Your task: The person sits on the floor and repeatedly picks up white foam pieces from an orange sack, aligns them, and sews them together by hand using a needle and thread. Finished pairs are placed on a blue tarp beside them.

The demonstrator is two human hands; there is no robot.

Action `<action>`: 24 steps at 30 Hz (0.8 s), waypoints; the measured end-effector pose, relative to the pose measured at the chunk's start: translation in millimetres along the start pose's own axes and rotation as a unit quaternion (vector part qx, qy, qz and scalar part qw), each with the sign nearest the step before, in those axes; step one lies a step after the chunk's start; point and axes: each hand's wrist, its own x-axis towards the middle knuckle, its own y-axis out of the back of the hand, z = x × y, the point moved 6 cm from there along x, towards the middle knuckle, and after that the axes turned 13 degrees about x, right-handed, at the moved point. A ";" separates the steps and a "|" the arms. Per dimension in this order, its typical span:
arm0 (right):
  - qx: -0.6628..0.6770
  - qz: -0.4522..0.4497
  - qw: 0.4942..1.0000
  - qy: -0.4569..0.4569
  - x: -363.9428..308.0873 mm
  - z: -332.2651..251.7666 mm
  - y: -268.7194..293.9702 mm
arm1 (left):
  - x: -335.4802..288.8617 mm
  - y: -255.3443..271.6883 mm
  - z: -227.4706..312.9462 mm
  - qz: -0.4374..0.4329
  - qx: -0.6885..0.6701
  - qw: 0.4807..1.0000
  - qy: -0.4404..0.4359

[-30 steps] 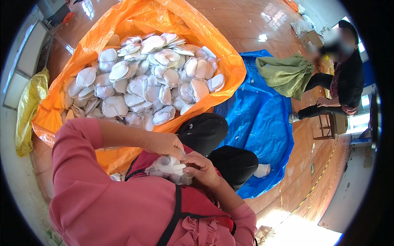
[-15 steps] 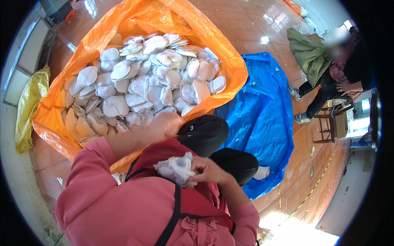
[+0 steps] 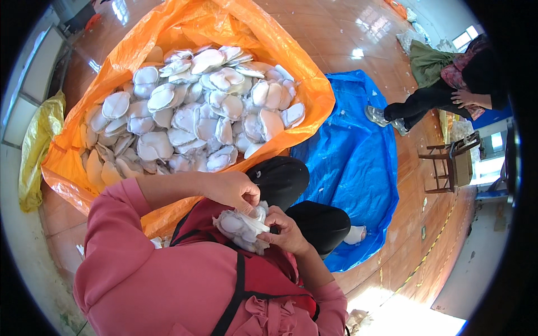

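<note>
I observe the left hand (image 3: 238,192) pinching and the right hand (image 3: 287,231) gripping a white, rounded, fluffy fibre pad (image 3: 238,228) above the dark-red cloth apron (image 3: 274,274), near the orange plastic sack (image 3: 300,61), apparently working the pad's edge, which next calls for steady right-hand support.

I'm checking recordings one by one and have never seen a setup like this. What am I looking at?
There is no machine here: these are a person's bare hands. The view comes from a wide fisheye camera worn on the head, looking down, so straight edges bend near the rim. The right hand holds a white fluffy bundle over the lap; the left hand has its fingertips at the bundle's upper edge. Ahead, an orange sack full of white pads stands on the tiled floor, with a blue sheet to its right. At far right is another person.
</note>
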 end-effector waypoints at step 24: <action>-0.227 0.120 0.959 0.117 -8.5 -17.2 -15.3 | 8.2 -16.6 3.3 -0.110 0.021 0.990 -0.085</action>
